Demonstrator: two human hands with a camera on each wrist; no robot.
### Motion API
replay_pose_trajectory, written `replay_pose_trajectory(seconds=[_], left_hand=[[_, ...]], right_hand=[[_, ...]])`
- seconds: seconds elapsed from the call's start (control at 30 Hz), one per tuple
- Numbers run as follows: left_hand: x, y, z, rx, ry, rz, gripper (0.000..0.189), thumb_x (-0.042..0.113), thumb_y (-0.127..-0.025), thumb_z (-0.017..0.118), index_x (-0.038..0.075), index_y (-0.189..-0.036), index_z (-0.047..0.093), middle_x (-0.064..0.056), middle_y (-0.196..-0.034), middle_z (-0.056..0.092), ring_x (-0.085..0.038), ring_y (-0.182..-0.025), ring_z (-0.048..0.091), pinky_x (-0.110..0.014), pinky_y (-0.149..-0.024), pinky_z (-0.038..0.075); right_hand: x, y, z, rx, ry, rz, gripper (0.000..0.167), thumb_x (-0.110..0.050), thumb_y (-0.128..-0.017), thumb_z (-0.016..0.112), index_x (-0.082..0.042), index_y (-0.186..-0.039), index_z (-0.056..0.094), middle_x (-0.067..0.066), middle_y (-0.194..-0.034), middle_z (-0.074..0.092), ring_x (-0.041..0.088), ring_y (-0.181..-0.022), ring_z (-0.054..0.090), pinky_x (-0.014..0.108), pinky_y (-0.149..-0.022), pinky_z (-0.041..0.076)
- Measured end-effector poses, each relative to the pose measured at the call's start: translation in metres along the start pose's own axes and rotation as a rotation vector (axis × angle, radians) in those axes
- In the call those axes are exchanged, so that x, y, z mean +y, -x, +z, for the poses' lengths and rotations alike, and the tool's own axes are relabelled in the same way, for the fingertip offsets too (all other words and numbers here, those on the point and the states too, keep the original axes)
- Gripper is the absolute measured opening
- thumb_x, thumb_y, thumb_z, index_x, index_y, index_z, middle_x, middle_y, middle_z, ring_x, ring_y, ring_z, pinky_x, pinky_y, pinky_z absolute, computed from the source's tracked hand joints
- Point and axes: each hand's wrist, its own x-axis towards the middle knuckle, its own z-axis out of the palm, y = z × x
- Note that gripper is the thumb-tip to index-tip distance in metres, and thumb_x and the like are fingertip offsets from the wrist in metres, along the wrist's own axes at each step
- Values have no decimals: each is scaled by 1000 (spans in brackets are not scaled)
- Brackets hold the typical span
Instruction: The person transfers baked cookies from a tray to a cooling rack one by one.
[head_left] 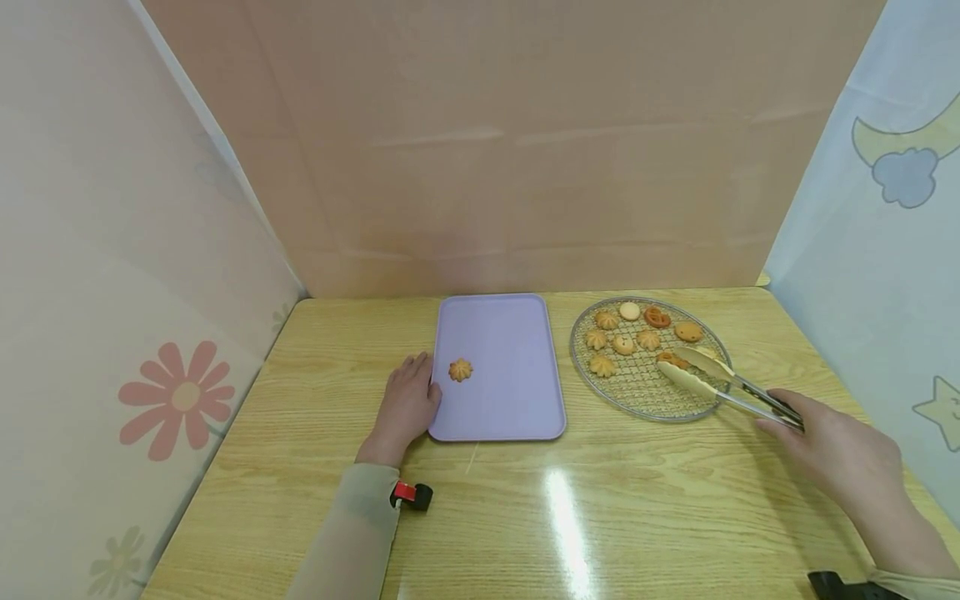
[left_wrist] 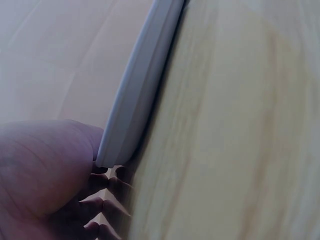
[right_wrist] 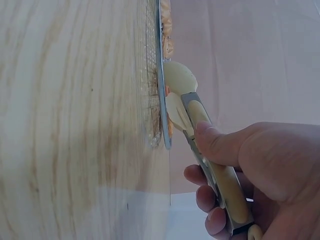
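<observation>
My left hand point(head_left: 405, 400) is at the left edge of the lilac tray point(head_left: 510, 400), thumb at the rim and fingers curled beside it; the left wrist view shows the tray's edge point(left_wrist: 135, 95) between thumb and fingers. A flower-shaped cookie point(head_left: 461, 370) lies on the tray's left part. With my right hand point(head_left: 843, 446) I grip metal tongs point(right_wrist: 227, 195) by their handles. Their cream-coloured tips straddle a brown pretzel-shaped cookie point(head_left: 670, 360) on the round wire rack point(head_left: 637, 400), partly hiding it.
Several other cookies lie on the rack: flower-shaped ones point(head_left: 602, 366), a pale round one point(head_left: 630, 311), another pretzel-shaped one point(head_left: 657, 317) and a brown oval one point(head_left: 688, 332). The wooden table point(head_left: 480, 500) meets a tan backdrop point(head_left: 525, 167) behind and patterned cloths at both sides.
</observation>
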Motion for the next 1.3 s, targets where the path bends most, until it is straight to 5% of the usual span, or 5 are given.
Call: replay_pose_trajectory(seconds=[0.27, 0.67, 0.83, 1.1, 1.3], left_hand=[[0, 0, 0, 5, -1, 8, 55, 11, -110, 57, -12, -158, 49, -31, -166, 46, -51, -158, 36, -64, -132, 26], [-2, 0, 1, -7, 9, -15, 56, 13, -111, 56, -10, -161, 46, -29, -169, 43, -48, -161, 32, -63, -133, 22], [0, 0, 1, -10, 7, -16, 56, 13, -111, 56, -10, -162, 46, -28, -169, 43, -48, -161, 32, -63, -133, 22], [1, 0, 0, -10, 13, -16, 56, 14, -112, 56, -10, -162, 46, -28, -170, 43, -47, -161, 32, -63, -133, 22], [0, 0, 0, -12, 8, -14, 56, 13, -112, 56, -10, -161, 46, -28, -169, 43, -48, -161, 32, -63, -133, 22]], right_hand=[[-4, -1, 1, 29, -5, -10, 60, -48, -105, 75, -7, -146, 62, 36, -127, 71, 60, -90, 72, 45, -46, 41], [-20, -8, -2, 46, -26, -42, 59, -44, -104, 77, -9, -149, 61, 30, -124, 75, 45, -78, 73, 42, -46, 38], [-30, -15, 0, 44, -27, -77, 58, -42, -104, 78, -10, -149, 62, 28, -121, 77, 36, -73, 72, 39, -44, 38], [-50, -28, 2, 53, -19, -123, 63, -43, -102, 80, -6, -151, 62, 28, -122, 77, 44, -82, 75, 38, -45, 40], [-65, -35, 5, 65, -26, -156, 63, -39, -103, 80, -5, -151, 61, 24, -111, 80, 36, -76, 74, 39, -44, 40]])
